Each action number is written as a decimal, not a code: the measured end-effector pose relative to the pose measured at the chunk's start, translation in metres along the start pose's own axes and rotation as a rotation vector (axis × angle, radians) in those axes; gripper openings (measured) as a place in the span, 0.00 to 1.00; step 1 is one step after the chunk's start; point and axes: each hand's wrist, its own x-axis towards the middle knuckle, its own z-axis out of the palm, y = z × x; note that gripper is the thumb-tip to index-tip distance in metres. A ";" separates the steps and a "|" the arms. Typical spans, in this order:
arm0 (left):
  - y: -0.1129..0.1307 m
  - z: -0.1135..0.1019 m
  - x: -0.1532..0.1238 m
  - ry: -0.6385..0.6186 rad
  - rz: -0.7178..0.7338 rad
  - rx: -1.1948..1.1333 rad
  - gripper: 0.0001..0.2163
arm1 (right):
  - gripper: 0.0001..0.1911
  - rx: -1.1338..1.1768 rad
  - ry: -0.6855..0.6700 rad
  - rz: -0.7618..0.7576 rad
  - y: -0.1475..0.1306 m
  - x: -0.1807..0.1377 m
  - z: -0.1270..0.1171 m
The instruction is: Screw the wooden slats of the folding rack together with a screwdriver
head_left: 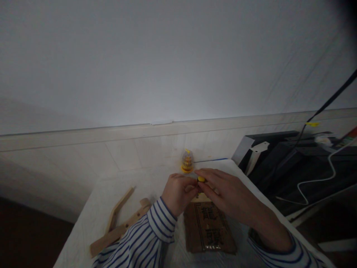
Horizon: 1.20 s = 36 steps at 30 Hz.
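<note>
As left fingers (pixel 192 181) and right fingers (pixel 210 176) pinch yellow piece (pixel 201 179), packet (pixel 205 229) beneath, container (pixel 187 161) behind, sleeve (pixel 142 236) overlapping wood (pixel 115 236)

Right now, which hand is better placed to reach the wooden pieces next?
Probably the left hand: its striped sleeve partly hides the wooden pieces, while the right hand is farther right, by the brown packet. Both hands' fingers meet at the small yellow piece, though.

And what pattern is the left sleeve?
The left sleeve is white with blue stripes in the head view.
</note>
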 end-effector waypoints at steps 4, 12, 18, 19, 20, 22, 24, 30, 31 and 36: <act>0.000 0.000 0.001 -0.002 0.001 -0.016 0.03 | 0.16 -0.011 -0.015 -0.010 -0.001 0.002 0.000; -0.001 -0.001 0.000 0.000 0.016 -0.004 0.04 | 0.14 -0.028 -0.037 0.002 0.001 0.002 0.002; -0.002 -0.002 0.000 -0.008 0.044 -0.023 0.04 | 0.13 -0.016 -0.049 0.012 0.000 0.004 0.002; -0.002 -0.002 0.001 -0.012 0.045 -0.022 0.04 | 0.13 -0.013 -0.048 0.010 0.000 0.004 0.002; -0.002 -0.003 0.001 -0.016 0.045 -0.021 0.04 | 0.13 -0.012 -0.048 0.010 0.000 0.004 0.002; -0.002 -0.003 0.000 -0.025 0.045 -0.026 0.04 | 0.13 -0.013 -0.054 0.017 0.000 0.003 0.002; -0.002 -0.003 0.000 -0.033 0.042 -0.037 0.04 | 0.12 -0.021 -0.058 0.029 0.000 0.002 0.002; -0.003 -0.003 0.001 -0.053 0.041 -0.055 0.05 | 0.11 -0.032 -0.064 0.050 0.003 0.002 0.005; -0.003 -0.002 0.001 -0.052 0.044 -0.060 0.05 | 0.11 -0.033 -0.062 0.050 0.004 0.002 0.005; -0.005 -0.001 0.001 -0.036 0.040 -0.058 0.04 | 0.11 -0.032 -0.044 0.030 0.005 0.002 0.007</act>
